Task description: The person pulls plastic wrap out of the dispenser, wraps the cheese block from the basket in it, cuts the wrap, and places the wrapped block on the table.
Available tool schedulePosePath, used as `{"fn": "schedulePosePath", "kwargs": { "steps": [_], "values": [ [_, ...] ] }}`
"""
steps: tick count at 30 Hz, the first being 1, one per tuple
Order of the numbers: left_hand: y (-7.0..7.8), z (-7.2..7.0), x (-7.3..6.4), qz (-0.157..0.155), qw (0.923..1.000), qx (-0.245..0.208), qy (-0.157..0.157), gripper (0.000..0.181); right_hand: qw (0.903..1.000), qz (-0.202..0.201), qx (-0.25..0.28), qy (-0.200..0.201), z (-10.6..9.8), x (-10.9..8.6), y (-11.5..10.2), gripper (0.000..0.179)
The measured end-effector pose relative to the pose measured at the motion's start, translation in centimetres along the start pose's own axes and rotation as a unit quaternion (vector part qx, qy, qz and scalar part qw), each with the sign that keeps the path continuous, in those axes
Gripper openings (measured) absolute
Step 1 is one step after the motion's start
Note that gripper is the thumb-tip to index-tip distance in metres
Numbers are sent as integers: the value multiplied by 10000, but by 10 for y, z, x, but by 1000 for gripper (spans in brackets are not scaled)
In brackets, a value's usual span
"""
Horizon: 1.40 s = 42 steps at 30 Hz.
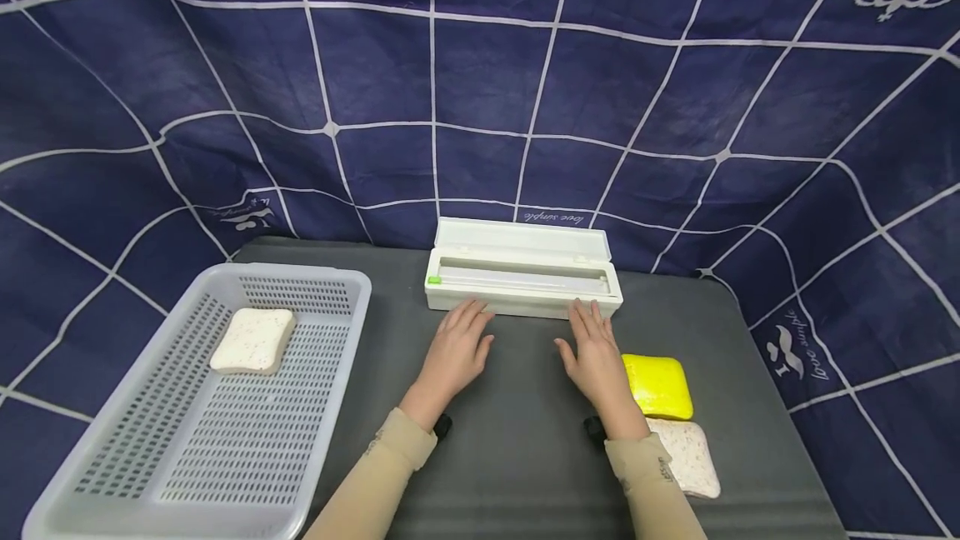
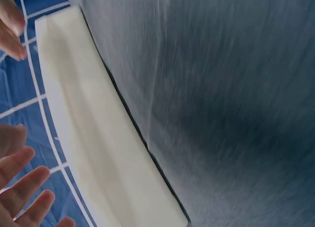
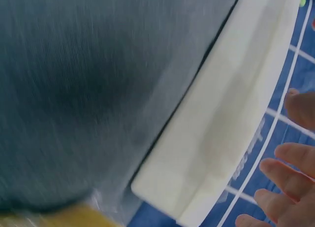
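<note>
Two beige-sleeved arms [image 1: 381, 469] reach fwd, angled inward; L hand [image 1: 452, 354] & R hand [image 1: 596, 361] backs up, fingers loose & extended, gripping nothing, tips by near side of long white plastic box [image 1: 517, 305] w/ raised lid [image 1: 525, 238], far middle of dark grey table [image 1: 525, 423]; contact unclear.

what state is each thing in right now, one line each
box: upright, open
lid: raised, tilted back
green slider: at the box's left end
basket: upright, open-topped, one block inside
white block: lying flat in the basket
yellow block: lying flat on the table
speckled block: flat on the table, partly hidden by the right sleeve
left hand: open, holding nothing
right hand: open, holding nothing
</note>
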<state>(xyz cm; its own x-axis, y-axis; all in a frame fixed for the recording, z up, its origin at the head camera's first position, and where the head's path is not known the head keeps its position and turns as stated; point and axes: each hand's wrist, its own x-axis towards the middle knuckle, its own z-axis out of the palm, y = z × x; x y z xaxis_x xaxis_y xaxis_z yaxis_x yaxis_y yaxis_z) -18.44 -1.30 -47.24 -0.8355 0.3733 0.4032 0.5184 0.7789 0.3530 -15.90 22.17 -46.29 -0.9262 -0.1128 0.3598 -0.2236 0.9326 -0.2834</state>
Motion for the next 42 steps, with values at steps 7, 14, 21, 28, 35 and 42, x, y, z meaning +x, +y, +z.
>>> {"fn": "schedulePosePath", "kwargs": {
  "steps": [7, 14, 21, 28, 35, 42],
  "values": [
    [-29, 2, 22, -187, 9996, 185, 106, 36, 9997, 219, -94, -18, -6, 25, 27, 52],
    [-58, -1, 40, -740, 9970, 217, -4, 45, 9994, 305, -57, -120, -6, 42, 41, 49],
    [-69, -5, 53, -1103, 9916, -16, -681, 48, 9994, 235, -171, -208, 0, 51, 51, 43],
    [-73, -4, 63, -1464, 9797, 0, -1367, 51, 9990, 133, -269, -317, 2, 62, 62, 38],
    [-76, -4, 72, -1513, 9782, -121, -1415, 49, 9950, 450, -92, -890, -3, 80, 73, 36],
    [-80, -8, 82, -1589, 9807, -255, -1111, 42, 9960, 493, -9, -751, -2, 93, 79, 24]
  ]
}}
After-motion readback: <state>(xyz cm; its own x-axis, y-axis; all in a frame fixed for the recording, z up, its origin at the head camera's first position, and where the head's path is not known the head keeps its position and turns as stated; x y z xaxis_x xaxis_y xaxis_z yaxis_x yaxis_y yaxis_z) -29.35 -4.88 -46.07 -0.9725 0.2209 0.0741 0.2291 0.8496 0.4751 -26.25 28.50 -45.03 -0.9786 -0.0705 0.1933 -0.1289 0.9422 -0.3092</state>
